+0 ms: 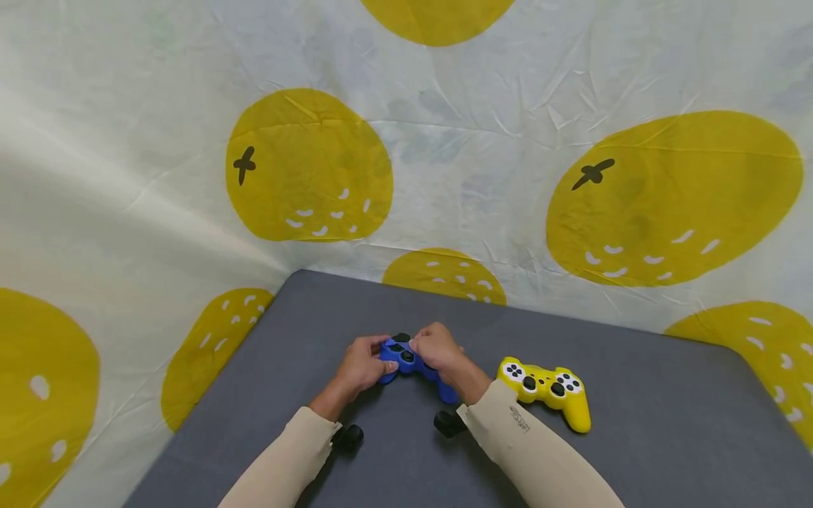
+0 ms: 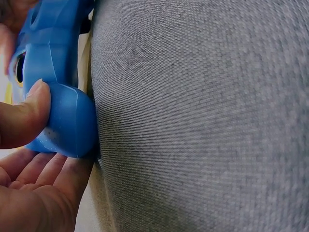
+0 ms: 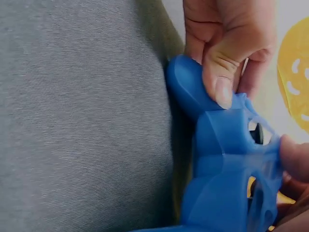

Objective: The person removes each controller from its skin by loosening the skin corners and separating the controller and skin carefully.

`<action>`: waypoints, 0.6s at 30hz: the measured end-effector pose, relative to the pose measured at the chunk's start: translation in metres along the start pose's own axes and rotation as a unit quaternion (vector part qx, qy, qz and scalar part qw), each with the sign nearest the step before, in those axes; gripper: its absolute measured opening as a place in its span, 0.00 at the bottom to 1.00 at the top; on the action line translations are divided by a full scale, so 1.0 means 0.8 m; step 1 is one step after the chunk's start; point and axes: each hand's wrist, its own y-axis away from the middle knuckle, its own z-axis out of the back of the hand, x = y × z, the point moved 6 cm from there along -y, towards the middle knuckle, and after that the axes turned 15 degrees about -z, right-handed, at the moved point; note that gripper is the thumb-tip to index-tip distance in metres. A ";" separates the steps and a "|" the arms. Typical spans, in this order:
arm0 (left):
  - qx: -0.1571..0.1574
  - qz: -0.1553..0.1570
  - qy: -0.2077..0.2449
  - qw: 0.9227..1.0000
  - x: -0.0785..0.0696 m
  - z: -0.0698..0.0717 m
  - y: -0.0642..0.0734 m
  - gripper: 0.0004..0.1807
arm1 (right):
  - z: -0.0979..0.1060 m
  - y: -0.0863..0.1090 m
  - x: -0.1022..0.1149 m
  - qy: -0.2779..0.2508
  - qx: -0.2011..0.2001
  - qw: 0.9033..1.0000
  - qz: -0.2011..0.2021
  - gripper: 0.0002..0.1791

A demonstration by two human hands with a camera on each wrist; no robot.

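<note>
Here, the blue controller cover [image 3: 222, 164] sits at the lower centre of the head frame; whether a controller is fully seated inside is hard to tell. The left hand [image 1: 360, 365] pinches its left handle, thumb on top; the right hand [image 1: 438, 347], curled, seems to pinch its upper rim. Ideally, hold that handle steady and ease the rim gently, without twisting. A yellow controller [image 1: 544, 390] lies right of them on the grey worktop [image 1: 654, 416].

We log: blue controller [image 1: 428, 370]; yellow controller [image 1: 547, 396], white patches [image 1: 514, 371]; grey table [image 1: 635, 395]; white cloth [image 1: 457, 183] printed with yellow fruit [image 1: 311, 169]; beige sleeves [image 1: 536, 448].
</note>
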 end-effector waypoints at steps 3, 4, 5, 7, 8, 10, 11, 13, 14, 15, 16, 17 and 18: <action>-0.003 -0.004 -0.005 1.000 -0.002 -0.001 0.002 0.29 | 0.002 0.002 -0.004 -0.028 0.003 0.999 0.017 0.14; -0.004 -0.005 -0.006 1.000 -0.002 -0.001 0.002 0.29 | 0.002 0.003 -0.006 -0.031 0.005 0.999 0.023 0.12; -0.006 -0.005 -0.006 1.000 -0.002 -0.002 0.003 0.30 | 0.002 0.004 -0.007 -0.031 0.005 0.999 0.032 0.11; -0.007 -0.009 -0.004 1.000 -0.003 -0.003 0.003 0.30 | 0.000 0.007 -0.008 -0.022 0.003 0.998 0.061 0.10; -0.008 -0.012 -0.003 1.000 -0.003 -0.003 0.003 0.30 | 0.000 0.009 -0.008 -0.015 -0.001 0.997 0.077 0.10; -0.010 -0.011 -0.003 1.000 -0.002 -0.003 0.004 0.30 | -0.002 0.013 -0.007 0.001 -0.013 0.994 0.109 0.10; -0.010 -0.010 -0.003 1.000 -0.002 -0.003 0.005 0.31 | -0.003 0.015 -0.006 0.014 -0.022 0.992 0.124 0.11; -0.011 -0.009 -0.003 1.000 -0.001 -0.003 0.005 0.31 | -0.005 0.019 -0.004 0.040 -0.042 0.988 0.143 0.12; -0.010 -0.008 -0.003 1.000 -0.001 -0.003 0.006 0.31 | -0.005 0.020 -0.004 0.049 -0.051 0.987 0.145 0.13; -0.008 -0.008 -0.003 1.000 -0.001 -0.003 0.005 0.31 | -0.006 0.020 -0.003 0.060 -0.061 0.986 0.144 0.13; -0.006 -0.007 -0.001 1.000 -0.001 -0.003 0.005 0.31 | -0.006 0.020 -0.003 0.069 -0.070 0.986 0.136 0.14; -0.004 -0.008 0.001 1.000 -0.002 -0.003 0.005 0.31 | -0.006 0.019 -0.004 0.076 -0.081 0.986 0.128 0.14; -0.001 -0.007 0.002 1.000 -0.002 -0.004 0.004 0.31 | -0.005 0.018 -0.004 0.082 -0.092 0.985 0.118 0.15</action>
